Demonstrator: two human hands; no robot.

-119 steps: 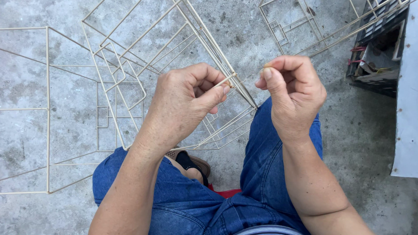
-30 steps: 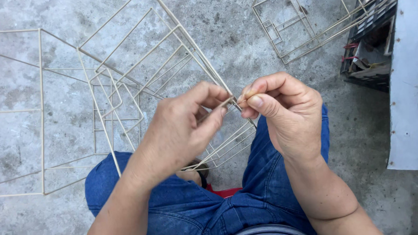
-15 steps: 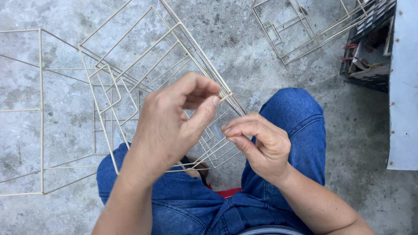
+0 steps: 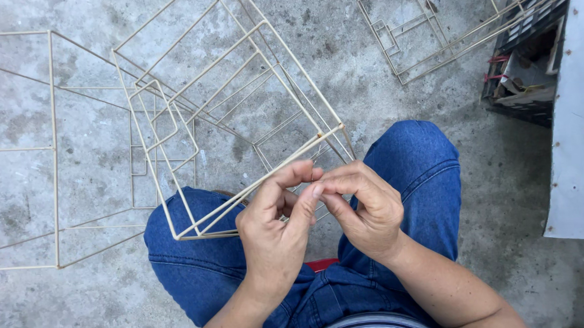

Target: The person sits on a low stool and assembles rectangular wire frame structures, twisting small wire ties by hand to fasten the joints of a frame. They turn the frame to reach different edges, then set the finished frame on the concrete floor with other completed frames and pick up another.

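A cube-shaped frame of thin pale sticks (image 4: 226, 121) rests tilted across my knees, which are in blue jeans. My left hand (image 4: 278, 226) pinches one of the frame's lower sticks between thumb and forefinger. My right hand (image 4: 365, 207) meets it fingertip to fingertip at the same spot on the stick, fingers closed around it. What lies between the fingertips is hidden.
Another stick frame (image 4: 52, 153) lies flat on the concrete floor at the left, and a third frame (image 4: 423, 30) at the top right. A dark crate (image 4: 528, 65) and a pale board (image 4: 579, 128) stand at the right edge.
Both hands have come down from the frame's upper corner toward my lap. The right hand swung low and now joins the left on a lower stick. The frame has tilted.
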